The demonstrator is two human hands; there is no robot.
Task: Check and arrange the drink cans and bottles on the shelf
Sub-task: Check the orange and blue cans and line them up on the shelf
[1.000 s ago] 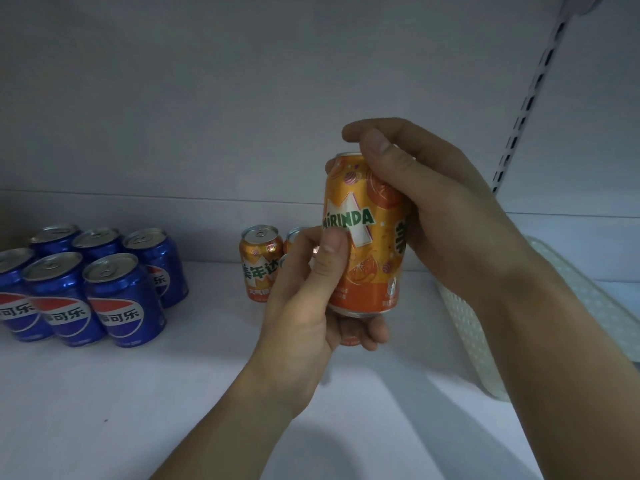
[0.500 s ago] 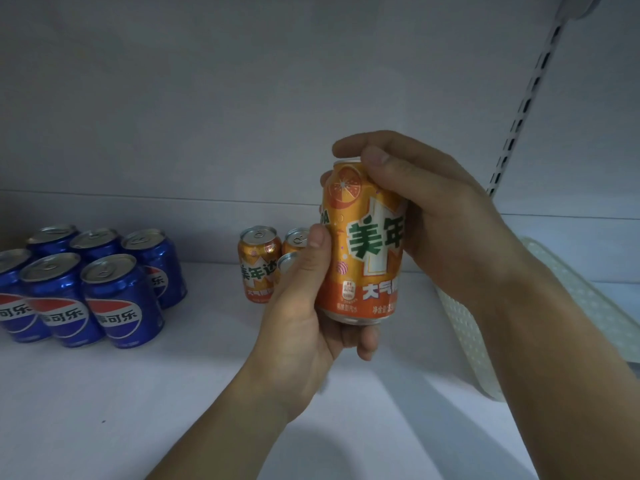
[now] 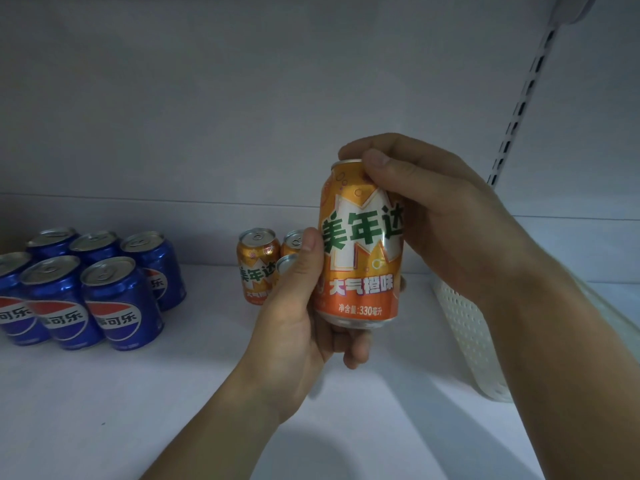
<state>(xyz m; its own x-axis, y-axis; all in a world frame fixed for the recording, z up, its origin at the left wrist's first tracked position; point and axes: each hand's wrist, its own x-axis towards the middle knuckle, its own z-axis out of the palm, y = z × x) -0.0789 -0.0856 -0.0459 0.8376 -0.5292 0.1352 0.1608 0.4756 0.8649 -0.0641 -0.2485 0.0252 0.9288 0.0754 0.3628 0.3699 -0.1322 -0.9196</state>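
Hands hold one orange can [image 3: 360, 244] upright above the shelf [image 3: 138, 393]: left hand [image 3: 294, 306] cradles its base, right hand [image 3: 433, 216] grips its top (orange group [image 3: 258, 265] stands behind-left).

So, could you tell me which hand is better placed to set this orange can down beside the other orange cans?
Probably the left hand: it cups the held orange can's base, nearer the shelved orange cans.
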